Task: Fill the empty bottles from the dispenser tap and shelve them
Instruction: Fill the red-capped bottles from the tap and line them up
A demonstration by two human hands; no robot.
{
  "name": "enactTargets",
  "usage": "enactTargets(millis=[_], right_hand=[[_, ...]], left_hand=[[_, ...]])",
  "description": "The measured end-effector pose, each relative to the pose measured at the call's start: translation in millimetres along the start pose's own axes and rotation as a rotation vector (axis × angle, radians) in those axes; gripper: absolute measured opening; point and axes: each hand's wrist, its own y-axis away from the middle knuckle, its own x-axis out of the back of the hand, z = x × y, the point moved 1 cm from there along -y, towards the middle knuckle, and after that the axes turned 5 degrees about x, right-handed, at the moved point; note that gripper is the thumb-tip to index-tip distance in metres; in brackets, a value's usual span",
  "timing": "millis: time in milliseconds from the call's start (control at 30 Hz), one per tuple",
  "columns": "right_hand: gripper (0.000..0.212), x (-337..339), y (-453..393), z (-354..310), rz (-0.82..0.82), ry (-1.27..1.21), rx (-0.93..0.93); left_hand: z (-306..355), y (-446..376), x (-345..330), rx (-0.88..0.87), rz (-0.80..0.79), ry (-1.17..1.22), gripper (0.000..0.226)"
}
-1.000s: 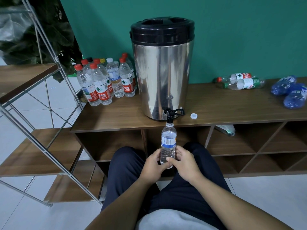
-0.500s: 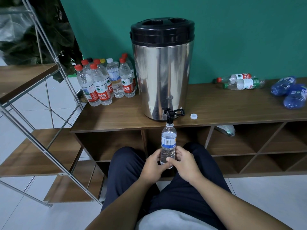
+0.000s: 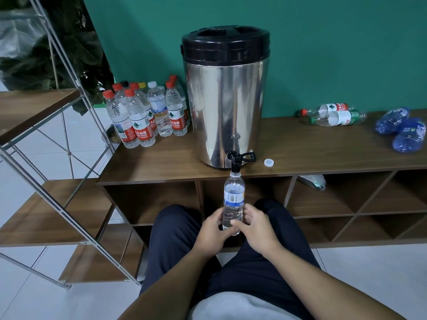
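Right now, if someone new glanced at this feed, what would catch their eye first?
Probably the big steel dispenser standing on the wooden counter, with a bottle held up under its black tap by the left hand and right hand. Next, the cluster of upright capped bottles to its left, and a loose white cap beside the tap.

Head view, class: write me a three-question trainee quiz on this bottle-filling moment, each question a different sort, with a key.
1. True or false: both hands grip the bottle under the tap.
2. Where does the loose white cap lie? A) on the floor B) on the shelf top, right of the dispenser C) in a cubby
3. Fill in: the two blue bottles lie on their ____.

Key: 1 true: left hand, right hand. 2 B. 3 sides.
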Motion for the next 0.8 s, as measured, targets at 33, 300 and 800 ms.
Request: enactTargets(millis=[33, 300, 800], right_hand=[[0.046, -0.1, 0.1, -0.3, 0.000, -0.001, 0.000], [0.044, 0.5, 0.8, -0.6, -0.002, -0.022, -0.005], [0.045, -0.2, 0.6, 0.4, 0.002, -0.019, -0.009]], left_hand=[[-0.1, 0.1, 0.1, 0.000, 0.001, 0.000, 0.052], [-1.8, -1.6, 0.3, 0.011, 0.005, -0.009, 0.053], [-3.2, -2.1, 0.6, 0.008, 0.007, -0.018, 0.054]])
